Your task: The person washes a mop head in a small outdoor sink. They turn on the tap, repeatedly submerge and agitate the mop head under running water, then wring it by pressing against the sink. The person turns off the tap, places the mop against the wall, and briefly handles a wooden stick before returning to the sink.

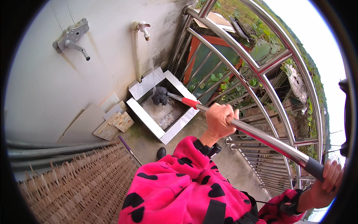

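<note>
My left hand (pixel 219 121) grips the shiny metal handle of a mop (pixel 263 137) around its middle, just behind a red collar (pixel 190 102). At the far right, my right hand (pixel 324 182) is wrapped around the dark grey end grip (pixel 313 168). The handle slants down to the left. Its dark, wet mop head (pixel 160 96) is inside a white-rimmed tiled basin (pixel 179 130) on the floor. A thin stream of water (pixel 152 61) falls from a wall tap (pixel 144 29) onto or beside the mop head. Foamy-looking greyish water (pixel 160 114) covers the basin's bottom.
Stainless steel railing (pixel 237 70) curves along the right side. Loose tiles (pixel 114 121) lean against the wall, left of the basin. A woven bamboo mat (pixel 84 179) and grey pipes (pixel 56 152) stand at lower left. A crank winder (pixel 72 39) juts from the wall.
</note>
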Motion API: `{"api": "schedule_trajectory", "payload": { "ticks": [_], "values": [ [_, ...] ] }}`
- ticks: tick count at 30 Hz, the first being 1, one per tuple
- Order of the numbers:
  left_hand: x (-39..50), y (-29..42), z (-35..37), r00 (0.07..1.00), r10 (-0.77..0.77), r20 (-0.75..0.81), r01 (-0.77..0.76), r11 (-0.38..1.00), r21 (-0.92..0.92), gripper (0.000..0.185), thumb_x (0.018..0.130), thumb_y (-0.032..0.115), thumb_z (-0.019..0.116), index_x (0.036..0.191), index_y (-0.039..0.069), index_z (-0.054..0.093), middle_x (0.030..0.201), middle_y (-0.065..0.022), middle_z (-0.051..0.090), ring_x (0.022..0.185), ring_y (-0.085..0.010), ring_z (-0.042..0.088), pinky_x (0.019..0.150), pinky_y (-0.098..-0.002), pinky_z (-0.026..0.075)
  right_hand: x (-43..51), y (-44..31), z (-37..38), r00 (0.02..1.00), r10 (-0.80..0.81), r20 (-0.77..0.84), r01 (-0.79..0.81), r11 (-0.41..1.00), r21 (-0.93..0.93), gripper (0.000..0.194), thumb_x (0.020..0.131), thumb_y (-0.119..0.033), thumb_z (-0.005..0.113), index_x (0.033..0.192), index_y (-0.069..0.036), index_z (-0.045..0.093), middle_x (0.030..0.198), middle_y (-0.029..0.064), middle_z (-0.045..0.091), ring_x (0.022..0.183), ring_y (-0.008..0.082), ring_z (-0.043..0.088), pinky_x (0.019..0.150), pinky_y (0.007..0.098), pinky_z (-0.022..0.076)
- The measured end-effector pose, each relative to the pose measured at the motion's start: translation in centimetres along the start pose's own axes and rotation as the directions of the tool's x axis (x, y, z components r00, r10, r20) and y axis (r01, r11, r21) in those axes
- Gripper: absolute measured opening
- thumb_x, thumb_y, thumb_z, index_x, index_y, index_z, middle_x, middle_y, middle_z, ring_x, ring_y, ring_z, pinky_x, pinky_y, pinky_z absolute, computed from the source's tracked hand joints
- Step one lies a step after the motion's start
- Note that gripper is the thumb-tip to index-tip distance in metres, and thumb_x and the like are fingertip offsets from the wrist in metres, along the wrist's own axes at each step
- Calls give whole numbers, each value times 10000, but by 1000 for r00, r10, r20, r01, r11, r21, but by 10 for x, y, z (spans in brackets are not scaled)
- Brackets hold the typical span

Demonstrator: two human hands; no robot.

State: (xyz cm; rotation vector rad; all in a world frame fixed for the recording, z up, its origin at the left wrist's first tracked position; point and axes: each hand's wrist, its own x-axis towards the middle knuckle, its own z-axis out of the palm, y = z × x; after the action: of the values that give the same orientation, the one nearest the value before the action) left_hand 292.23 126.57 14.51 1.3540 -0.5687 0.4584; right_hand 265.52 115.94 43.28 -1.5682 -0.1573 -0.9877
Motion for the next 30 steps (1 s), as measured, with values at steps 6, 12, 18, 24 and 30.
{"api": "schedule_trajectory", "payload": {
  "ticks": [6, 12, 18, 24, 30],
  "values": [
    [-30, -84, -32, 738, -97, 668, 184, 981, -60, 167, 624, 136, 721, 696, 99, 575, 632, -129, 594, 613, -360, 605, 544, -427, 443, -25, 109, 77, 871, 37, -490, -80, 995, -66, 205, 920, -91, 446, 724, -87, 504, 567, -2, 458, 558, 122, 466, 680, 321, 430],
    [-79, -133, -53, 964, -238, 117, 192, 932, 307, 435, 745, 196, 814, 617, 68, 419, 656, -137, 491, 675, -371, 517, 623, -452, 421, -25, 212, 141, 755, 328, 568, -274, 944, -181, 52, 659, 61, 577, 699, 30, 590, 638, 128, 562, 660, 311, 590, 721, 402, 509],
    [-59, -120, -58, 970, -146, 196, 110, 977, 184, 334, 730, 86, 692, 570, 70, 399, 563, -119, 492, 580, -355, 521, 535, -431, 395, -1, 190, 154, 772, 72, 631, -214, 965, 152, 65, 631, 60, 553, 635, -5, 551, 582, 96, 553, 512, 245, 544, 507, 354, 473],
    [-33, -124, -74, 923, -251, 291, 175, 949, 263, 309, 685, 115, 692, 596, 74, 399, 572, -125, 512, 590, -356, 538, 555, -434, 425, 26, 220, 179, 629, 125, 767, -172, 985, -19, 145, 588, 82, 537, 683, -1, 608, 606, 99, 561, 563, 278, 543, 574, 375, 468],
    [-39, -128, -71, 870, -429, 242, 342, 880, 329, 246, 682, 114, 687, 602, 50, 463, 589, -131, 529, 594, -361, 539, 547, -418, 421, 28, 232, 175, 668, 97, 737, -251, 963, 100, 117, 644, 88, 558, 668, -13, 612, 616, 93, 588, 500, 237, 562, 493, 311, 462]
  ]
}}
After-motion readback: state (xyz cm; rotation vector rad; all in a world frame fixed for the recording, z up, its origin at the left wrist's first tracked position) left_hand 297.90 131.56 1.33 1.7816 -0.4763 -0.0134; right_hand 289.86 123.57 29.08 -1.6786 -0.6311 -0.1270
